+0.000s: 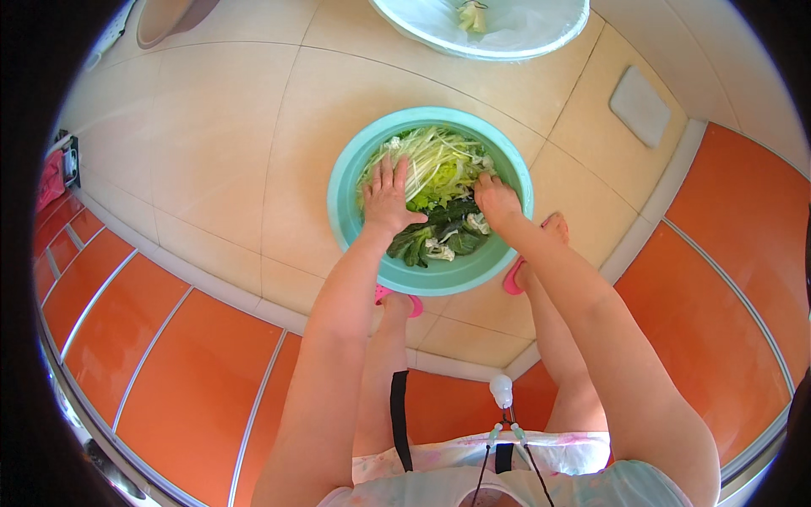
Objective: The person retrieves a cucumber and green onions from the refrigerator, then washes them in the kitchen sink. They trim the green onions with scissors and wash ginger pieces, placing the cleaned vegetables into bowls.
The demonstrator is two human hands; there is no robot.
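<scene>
A turquoise plastic basin (345, 190) stands on the floor between my feet. Leafy greens fill it and look wet. Pale thin stems with light green leaves (443, 155) lie in the far half, dark green leaves (466, 243) in the near half. White frilly pieces (440, 250), possibly cauliflower, are scattered among them. My left hand (388, 201) rests palm down on the greens at the left, fingers spread and holding nothing. At the basin's right side, my right hand (497, 198) has its fingers curled against the leaves. Its fingertips are partly hidden, so any grip on a leaf is unclear.
A bin with a plastic liner (507, 38) stands beyond the basin, a pale vegetable piece (472, 18) inside. A flat grey pad (640, 106) lies at right. Orange cabinets (184, 380) flank me. A beige container (168, 22) is at far left. A pendant (500, 391) hangs from my neck.
</scene>
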